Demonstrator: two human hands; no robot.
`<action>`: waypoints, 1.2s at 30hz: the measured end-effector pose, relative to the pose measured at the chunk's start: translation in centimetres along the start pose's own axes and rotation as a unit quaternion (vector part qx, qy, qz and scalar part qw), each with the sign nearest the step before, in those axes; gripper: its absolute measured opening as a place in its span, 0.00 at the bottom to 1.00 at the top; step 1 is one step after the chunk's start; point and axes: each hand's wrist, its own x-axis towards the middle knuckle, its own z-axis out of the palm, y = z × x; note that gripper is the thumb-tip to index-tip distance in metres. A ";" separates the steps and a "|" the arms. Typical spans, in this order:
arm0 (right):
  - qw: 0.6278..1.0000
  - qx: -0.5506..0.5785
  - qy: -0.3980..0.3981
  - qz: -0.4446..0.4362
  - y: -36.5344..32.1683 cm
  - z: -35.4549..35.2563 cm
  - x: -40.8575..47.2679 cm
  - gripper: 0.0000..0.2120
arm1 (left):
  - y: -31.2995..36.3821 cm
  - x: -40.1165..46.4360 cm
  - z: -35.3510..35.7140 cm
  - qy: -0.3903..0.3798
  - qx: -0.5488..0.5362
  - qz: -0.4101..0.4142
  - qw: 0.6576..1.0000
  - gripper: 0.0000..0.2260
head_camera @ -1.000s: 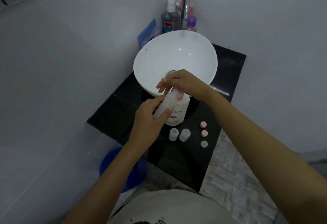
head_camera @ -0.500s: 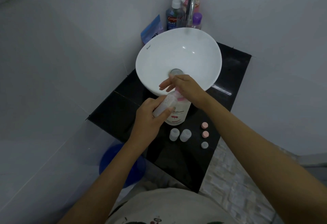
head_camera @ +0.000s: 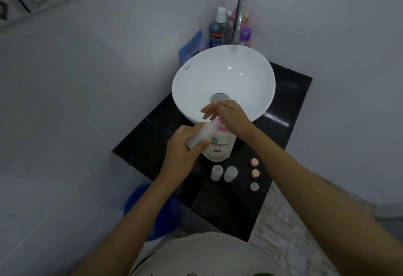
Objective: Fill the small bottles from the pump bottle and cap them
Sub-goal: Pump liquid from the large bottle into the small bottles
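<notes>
Pump bottle (head_camera: 219, 145): white body, pink collar, red label mark.

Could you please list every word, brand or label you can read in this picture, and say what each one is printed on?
"hokubutsu": on the white pump bottle; its first letters are covered by the left hand, and the smaller print beneath is too blurred to read.
"Colga" above "PLA": on the blue mouthwash bottle, both cut off by the tap.
"Kassa": my best reading of the small mark on the basin rim.
The blue pouch bears dark print, unreadable.

Small bottles (head_camera: 197, 137) (head_camera: 217, 172) (head_camera: 230, 173): three. Caps (head_camera: 254, 162) (head_camera: 255, 173) (head_camera: 254, 186): three. Pump bottle (head_camera: 220, 145): one.
</notes>
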 end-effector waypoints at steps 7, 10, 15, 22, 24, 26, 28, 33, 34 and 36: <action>1.000 0.004 0.007 -0.019 -1.8 -1.4 0.2 0.20 | 0.7 1.0 -0.3 0.003 -0.046 0.003 0.999 0.20; 1.000 -0.006 0.027 -0.002 -0.9 -0.6 0.2 0.20 | 0.3 0.8 -0.2 0.006 -0.047 -0.002 0.999 0.20; 0.999 0.000 0.040 0.011 -0.2 0.2 0.0 0.20 | -0.3 0.3 -0.1 0.000 -0.048 -0.021 0.999 0.19; 0.999 0.020 0.045 -0.016 -1.6 -0.5 -0.4 0.20 | 0.4 0.7 -0.4 0.007 -0.055 0.004 0.998 0.20; 0.998 0.020 0.063 -0.006 -1.6 -0.3 -0.2 0.19 | 0.4 0.8 -0.4 0.009 -0.057 0.003 0.998 0.20; 0.997 0.020 0.074 0.008 -1.5 -0.1 0.1 0.20 | 0.3 1.0 -0.4 0.014 -0.054 0.003 0.998 0.20; 0.996 0.026 0.077 0.030 -1.0 0.5 0.0 0.20 | -0.1 0.8 -0.3 0.013 -0.041 -0.004 0.999 0.20; 0.997 0.022 0.058 0.045 -0.7 0.4 -0.1 0.19 | -0.5 0.6 -0.3 0.009 -0.031 -0.012 0.999 0.20; 0.997 0.023 0.056 0.037 -1.0 0.2 -0.1 0.19 | -0.4 0.7 -0.4 0.008 -0.029 -0.007 1.000 0.21; 0.997 0.037 0.059 0.021 -1.5 -0.2 -0.3 0.18 | -0.1 0.7 -0.6 0.008 -0.016 0.007 1.000 0.21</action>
